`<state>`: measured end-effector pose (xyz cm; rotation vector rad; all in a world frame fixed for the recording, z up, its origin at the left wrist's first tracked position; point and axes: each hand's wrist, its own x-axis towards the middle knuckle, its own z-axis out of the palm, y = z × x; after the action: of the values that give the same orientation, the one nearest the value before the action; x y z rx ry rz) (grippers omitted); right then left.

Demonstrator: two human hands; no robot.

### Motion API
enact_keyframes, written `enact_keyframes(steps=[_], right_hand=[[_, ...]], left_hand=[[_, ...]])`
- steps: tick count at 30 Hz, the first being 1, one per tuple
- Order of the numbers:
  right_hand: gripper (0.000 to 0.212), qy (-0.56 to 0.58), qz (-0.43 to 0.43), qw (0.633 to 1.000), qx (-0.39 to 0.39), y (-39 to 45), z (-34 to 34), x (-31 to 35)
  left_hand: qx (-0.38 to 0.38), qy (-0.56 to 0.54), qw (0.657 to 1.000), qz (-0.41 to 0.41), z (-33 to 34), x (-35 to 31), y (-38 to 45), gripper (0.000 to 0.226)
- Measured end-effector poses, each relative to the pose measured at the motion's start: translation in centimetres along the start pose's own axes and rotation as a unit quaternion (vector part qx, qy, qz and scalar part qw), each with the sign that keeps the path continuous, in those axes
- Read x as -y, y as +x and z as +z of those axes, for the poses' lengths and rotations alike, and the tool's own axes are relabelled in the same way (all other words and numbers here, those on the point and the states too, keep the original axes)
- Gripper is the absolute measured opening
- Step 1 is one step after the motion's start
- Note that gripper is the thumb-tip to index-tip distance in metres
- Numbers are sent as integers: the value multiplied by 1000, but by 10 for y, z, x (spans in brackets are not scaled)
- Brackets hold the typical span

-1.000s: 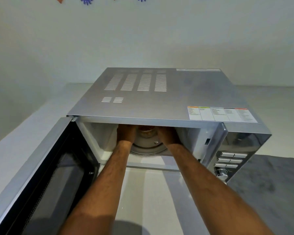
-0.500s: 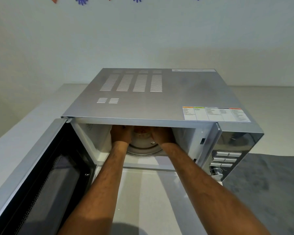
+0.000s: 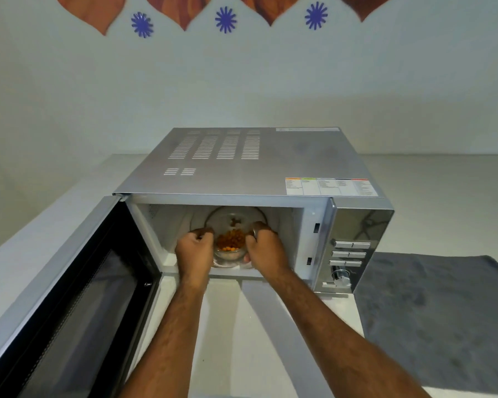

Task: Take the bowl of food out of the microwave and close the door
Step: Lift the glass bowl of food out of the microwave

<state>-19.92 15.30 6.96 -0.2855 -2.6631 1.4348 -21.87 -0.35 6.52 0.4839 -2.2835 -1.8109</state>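
A silver microwave stands on a white counter with its door swung wide open to the left. At the front of the cavity a small clear glass bowl holds orange food. My left hand grips the bowl's left side and my right hand grips its right side. Behind the bowl the glass turntable lies bare. The bowl's underside is hidden, so I cannot tell whether it is lifted or resting.
A grey cloth mat lies on the counter to the right of the microwave. The control panel with buttons and a knob is on the microwave's right front. A white wall with decorations rises behind.
Both hands have drawn the bowl from deep on the turntable toward the cavity's front opening. The food is now in view and the turntable behind is uncovered.
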Motion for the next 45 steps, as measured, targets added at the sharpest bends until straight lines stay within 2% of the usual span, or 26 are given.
enact_keyframes(steps=[10,15,18,23,31,41,45], right_hand=[[19,-4,-42,999,0,-77,-24,-6],[21,-2,-33,999,1,-112,-40,-21],[21,-7,-30,1000,0,-135,-53,-32],[22,11,-15,1000,0,-179,-80,-58],[31,1,49,998,-33,-222,-134,-107],[19,45,98,991,-80,-219,-189,-153],[18,2,105,987,-117,-213,-208,-172]], left_hand=[[-13,11,999,50,-27,7,-73,30],[4,17,998,61,-28,11,-110,20],[10,22,998,64,-26,15,-138,24],[49,27,997,54,-17,22,-187,23],[133,103,981,96,27,20,-241,31],[221,115,961,115,96,14,-263,35],[265,121,948,124,125,9,-265,35]])
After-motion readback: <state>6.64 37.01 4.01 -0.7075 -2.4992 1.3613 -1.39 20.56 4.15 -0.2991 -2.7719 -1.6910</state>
